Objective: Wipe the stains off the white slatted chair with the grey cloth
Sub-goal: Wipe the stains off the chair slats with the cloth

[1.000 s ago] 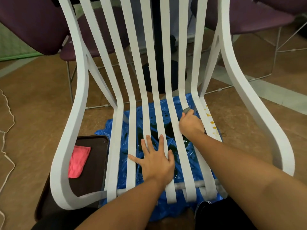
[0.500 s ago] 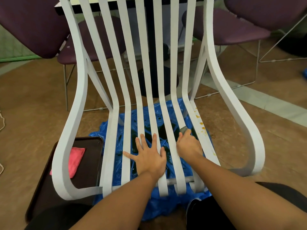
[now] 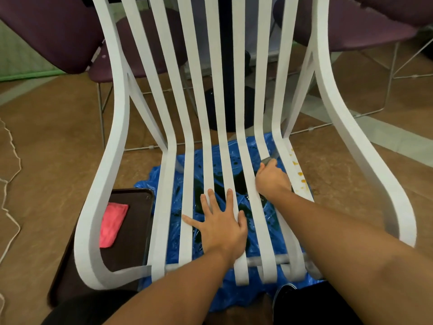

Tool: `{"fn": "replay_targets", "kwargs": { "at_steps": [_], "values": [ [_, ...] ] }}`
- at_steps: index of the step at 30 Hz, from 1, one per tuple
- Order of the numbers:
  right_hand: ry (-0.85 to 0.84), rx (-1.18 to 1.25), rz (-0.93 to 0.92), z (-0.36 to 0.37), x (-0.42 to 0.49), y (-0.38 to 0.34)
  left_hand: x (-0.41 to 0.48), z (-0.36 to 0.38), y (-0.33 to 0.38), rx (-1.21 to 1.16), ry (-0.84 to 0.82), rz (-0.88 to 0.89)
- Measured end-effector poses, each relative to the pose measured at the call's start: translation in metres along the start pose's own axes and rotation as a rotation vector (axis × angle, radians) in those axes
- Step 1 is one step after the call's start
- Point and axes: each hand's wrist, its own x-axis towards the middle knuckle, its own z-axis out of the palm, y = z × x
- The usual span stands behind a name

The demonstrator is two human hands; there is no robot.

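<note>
The white slatted chair (image 3: 168,184) fills the view, its seat slats running toward me. My right hand (image 3: 271,179) grips the grey cloth (image 3: 267,159), only a small corner of which shows above the knuckles, and holds it against a slat on the right side of the seat. Orange-yellow stains (image 3: 298,173) dot the outermost right slat just beside that hand. My left hand (image 3: 220,221) lies flat with fingers spread across the middle slats near the seat's front.
A blue plastic sheet (image 3: 164,184) lies on the brown floor under the seat. A dark tray (image 3: 131,242) with a pink cloth (image 3: 112,221) sits at the left. Purple chairs (image 3: 46,31) and a black table post (image 3: 227,55) stand behind. A white cord (image 3: 11,160) trails at far left.
My right hand with the grey cloth slid toward me along the slat and has moved back up toward the seat's rear. My left hand stayed pressed on the middle slats.
</note>
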Motion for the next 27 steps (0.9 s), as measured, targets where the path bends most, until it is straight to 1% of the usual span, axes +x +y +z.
{"fn": "replay_targets", "kwargs": {
  "at_steps": [7,14,21,25,27],
  "values": [
    [-0.004,0.020,-0.007,0.001,0.046,-0.022,0.003,0.004,-0.001,-0.011,0.009,-0.002],
    [-0.031,0.094,0.002,0.002,0.089,-0.040,0.007,0.007,-0.001,-0.002,0.008,-0.013],
    [-0.026,0.104,0.005,0.003,0.108,-0.046,0.009,0.005,0.000,0.017,0.001,-0.008],
    [-0.075,0.057,-0.037,0.005,0.113,-0.042,0.010,0.005,-0.001,0.007,-0.002,-0.004],
    [-0.093,0.088,-0.036,0.004,0.111,-0.039,0.009,0.006,-0.001,0.004,0.004,-0.009]
  ]
}}
